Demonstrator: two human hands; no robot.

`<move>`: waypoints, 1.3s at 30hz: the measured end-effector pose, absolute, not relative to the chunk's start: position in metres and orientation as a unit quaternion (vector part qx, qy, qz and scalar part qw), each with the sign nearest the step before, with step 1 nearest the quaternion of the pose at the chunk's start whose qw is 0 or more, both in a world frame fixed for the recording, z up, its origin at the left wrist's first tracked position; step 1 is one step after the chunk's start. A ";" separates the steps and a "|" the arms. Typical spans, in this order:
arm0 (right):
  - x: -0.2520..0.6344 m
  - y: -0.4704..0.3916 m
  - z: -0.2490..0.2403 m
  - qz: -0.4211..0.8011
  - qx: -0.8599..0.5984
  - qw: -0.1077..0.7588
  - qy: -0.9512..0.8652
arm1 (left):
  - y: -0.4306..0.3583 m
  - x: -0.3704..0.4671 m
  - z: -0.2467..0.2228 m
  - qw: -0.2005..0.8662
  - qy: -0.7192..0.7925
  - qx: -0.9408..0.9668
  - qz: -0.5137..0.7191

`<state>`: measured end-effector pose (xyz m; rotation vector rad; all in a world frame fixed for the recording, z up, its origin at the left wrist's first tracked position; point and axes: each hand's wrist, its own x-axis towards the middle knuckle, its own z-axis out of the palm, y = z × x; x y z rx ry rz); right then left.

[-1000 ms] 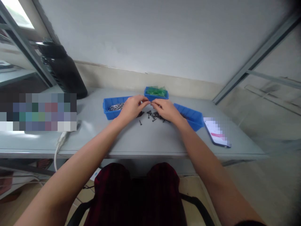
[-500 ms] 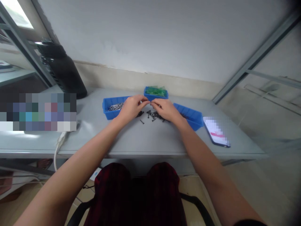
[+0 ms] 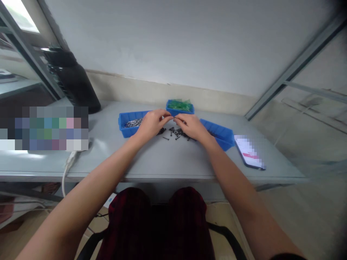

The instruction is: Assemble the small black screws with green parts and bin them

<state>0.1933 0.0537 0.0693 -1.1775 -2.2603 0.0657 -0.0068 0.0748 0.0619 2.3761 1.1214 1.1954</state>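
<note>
My left hand (image 3: 154, 124) and my right hand (image 3: 191, 125) meet fingertip to fingertip above a loose pile of black screws (image 3: 177, 132). Both are closed in a pinch; what sits between the fingertips is too small to make out. A single black screw (image 3: 166, 138) lies apart, in front of the pile. Beside my left hand, a blue bin (image 3: 125, 121) holds silvery metal pieces (image 3: 133, 123), partly hidden by that hand. Another blue bin (image 3: 223, 135) stands to the right of my right hand. Behind both hands, a small blue bin (image 3: 180, 111) holds green see-through plastic pieces (image 3: 179, 104).
A phone (image 3: 248, 153) lies near the table's (image 3: 173, 162) right end. At the back left stands a large black bottle (image 3: 72, 79). A white cable (image 3: 67, 164) runs over the front edge beside a blurred-out object. The wall (image 3: 173, 47) rises behind the table.
The single screw in front of the pile has turned and lies more nearly level across the view. Both hands stay at almost the same place, still pinched.
</note>
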 end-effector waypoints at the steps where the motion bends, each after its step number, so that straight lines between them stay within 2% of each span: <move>1: 0.193 0.054 0.069 0.025 -0.442 0.292 -0.848 | 0.075 -0.007 0.062 0.127 0.384 0.817 0.411; 39: 0.193 0.052 0.070 0.028 -0.443 0.292 -0.847 | 0.073 -0.008 0.063 0.129 0.385 0.816 0.412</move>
